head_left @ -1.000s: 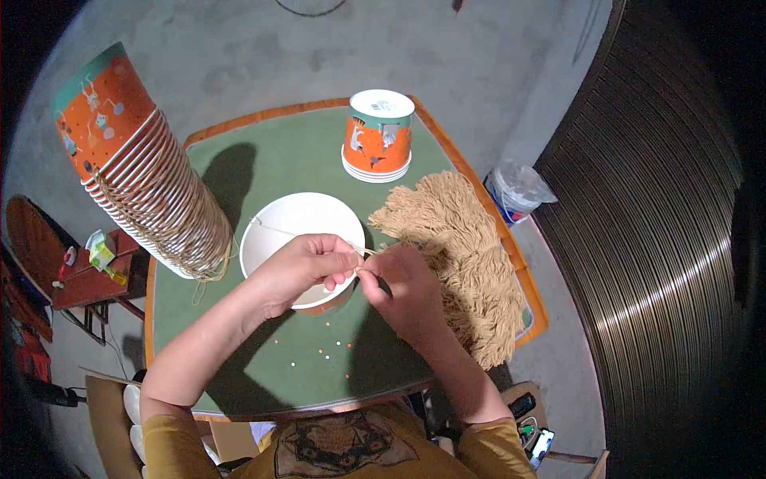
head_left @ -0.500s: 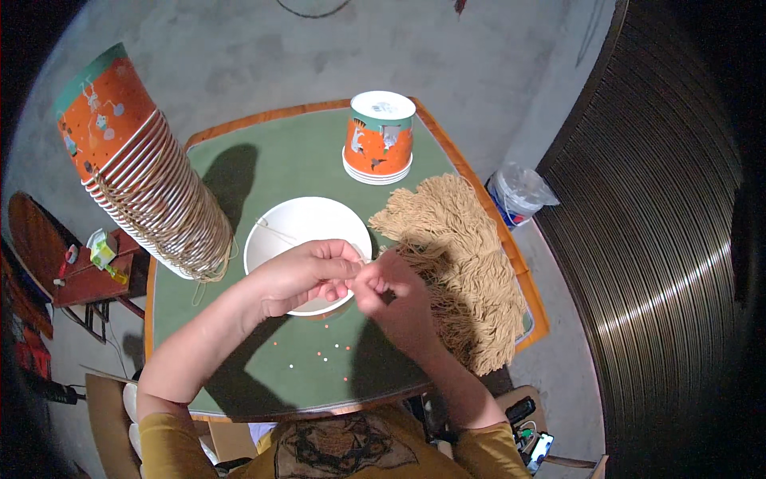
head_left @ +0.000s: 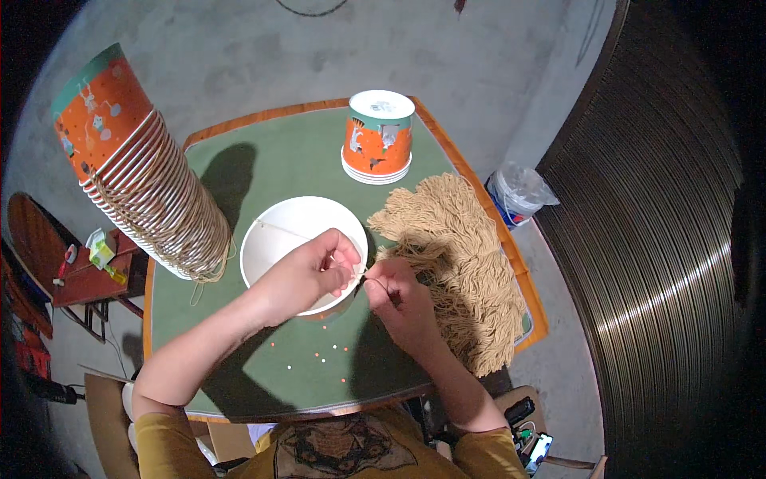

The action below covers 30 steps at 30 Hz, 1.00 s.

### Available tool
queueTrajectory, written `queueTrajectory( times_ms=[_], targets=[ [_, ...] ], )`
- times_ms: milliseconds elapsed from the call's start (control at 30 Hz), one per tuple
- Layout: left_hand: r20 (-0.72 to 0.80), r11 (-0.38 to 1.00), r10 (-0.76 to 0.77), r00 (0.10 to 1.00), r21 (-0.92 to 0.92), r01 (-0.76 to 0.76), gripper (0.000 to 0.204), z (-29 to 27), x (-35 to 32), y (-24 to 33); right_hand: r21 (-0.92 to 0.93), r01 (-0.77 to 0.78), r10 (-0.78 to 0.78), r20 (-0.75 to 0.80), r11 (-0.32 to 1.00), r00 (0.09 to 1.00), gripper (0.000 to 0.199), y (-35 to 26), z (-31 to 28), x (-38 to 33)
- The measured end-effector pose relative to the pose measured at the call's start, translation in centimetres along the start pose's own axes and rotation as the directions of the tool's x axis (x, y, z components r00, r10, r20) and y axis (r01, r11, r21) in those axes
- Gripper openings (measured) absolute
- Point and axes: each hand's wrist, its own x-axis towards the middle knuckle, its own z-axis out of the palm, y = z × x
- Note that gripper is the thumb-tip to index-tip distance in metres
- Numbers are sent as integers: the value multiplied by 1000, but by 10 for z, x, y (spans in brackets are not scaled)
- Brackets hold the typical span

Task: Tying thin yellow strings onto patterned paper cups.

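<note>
A white-lined paper bucket (head_left: 267, 251) stands mouth up in front of me. Through its far left wall runs a thin pale string (head_left: 281, 230), stretched across the opening toward my hands. Over the bucket's right rim my left hand (head_left: 299, 275) is pinched on that string. Just right of it, my right hand (head_left: 403, 307) has thumb and forefinger together on a short thin end of string. The fingertips of the two hands almost meet, and the exact crossing of the string there is too small to make out. A thick pile of tan cords (head_left: 467, 271) lies beside my right hand.
On the green table (head_left: 307, 152), a tall leaning stack of orange paper buckets (head_left: 152, 176) with strings stands left. A short upside-down stack (head_left: 379, 144) sits at the back. Several tiny white and orange beads (head_left: 323, 360) lie in front. A lined bin (head_left: 519, 191) stands right.
My hands have parted slightly at the fingertips, the right turning more open to view. The string across the bucket is now drawn straighter, and the bucket has shifted slightly left.
</note>
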Motion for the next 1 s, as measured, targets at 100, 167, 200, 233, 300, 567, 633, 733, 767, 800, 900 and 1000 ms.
queueTrajectory(
  times_ms=[100, 167, 200, 233, 300, 567, 633, 733, 767, 800, 900, 1000],
  targets=[
    [-47, 815, 324, 945, 521, -253, 8, 13, -9, 14, 20, -20, 20, -2, 1000, 1000, 11, 4, -3, 0],
    [105, 533, 543, 833, 723, -439, 10, 16, -14, 21, -103, 147, -133, 133, 984, 982, 15, 10, -6, 2],
    [127, 474, 556, 822, 764, -438, 12, 19, -18, 24, -104, 144, -130, 130, 984, 983, 15, 10, -6, 3],
    [129, 478, 552, 824, 761, -439, 12, 20, -18, 22, -86, 104, -92, 126, 991, 988, 16, 9, -5, 2],
    [30, 721, 448, 894, 580, -380, 14, 20, -17, 20, -68, 56, -48, 121, 996, 991, 17, 7, -3, 0],
    [24, 983, 97, 995, 153, -99, 23, 5, -10, 14, 18, 29, -30, 55, 999, 998, 16, -16, -3, 0],
    [25, 987, 114, 993, 108, -116, 28, 6, -10, 13, -10, 6, -6, 56, 1000, 998, 16, -15, 1, 2],
    [16, 972, 149, 989, 181, -149, 26, 3, -8, 12, -41, -9, 11, 57, 999, 998, 14, -13, 5, 1],
    [14, 973, 147, 989, 178, -148, 26, 2, -8, 12, -41, -2, 4, 56, 999, 998, 12, -12, 6, 1],
    [30, 981, 132, 991, 141, -135, 25, 1, -7, 12, -42, -3, 5, 59, 999, 998, 12, -11, 7, 1],
    [54, 994, 102, 993, 29, -103, 22, 0, -8, 8, 105, -84, 79, 51, 991, 996, 10, -7, 7, 0],
    [63, 996, 0, 998, -94, 6, 20, -2, -8, 5, 42, -82, 81, 26, 996, 996, 10, -4, 8, 1]
  ],
)
